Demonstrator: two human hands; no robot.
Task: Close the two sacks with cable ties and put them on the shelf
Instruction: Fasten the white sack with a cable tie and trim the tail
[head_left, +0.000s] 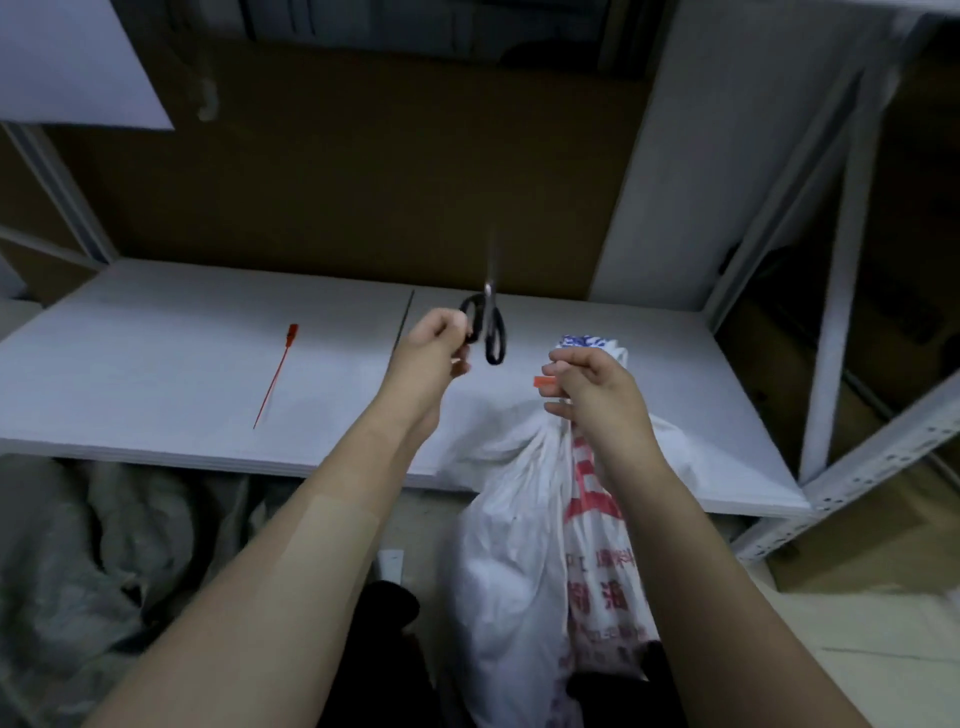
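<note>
A white sack (514, 551) with red print stands on the floor in front of the white shelf board (156, 374). My right hand (592, 389) grips its gathered neck, where the orange head of a cable tie (544, 383) sticks out to the left. My left hand (434, 343) holds black-handled scissors (491, 327) by one loop, blades pointing up, just left of the sack's neck. A second red cable tie (275, 376) lies loose on the shelf board to the left. A greyish sack (83, 561) lies under the shelf at lower left.
The shelf has white metal uprights (841, 332) and a perforated beam (852, 483) on the right. A brown back panel (363, 171) closes the shelf behind. Dark shoes (389, 608) show near the floor below my arms.
</note>
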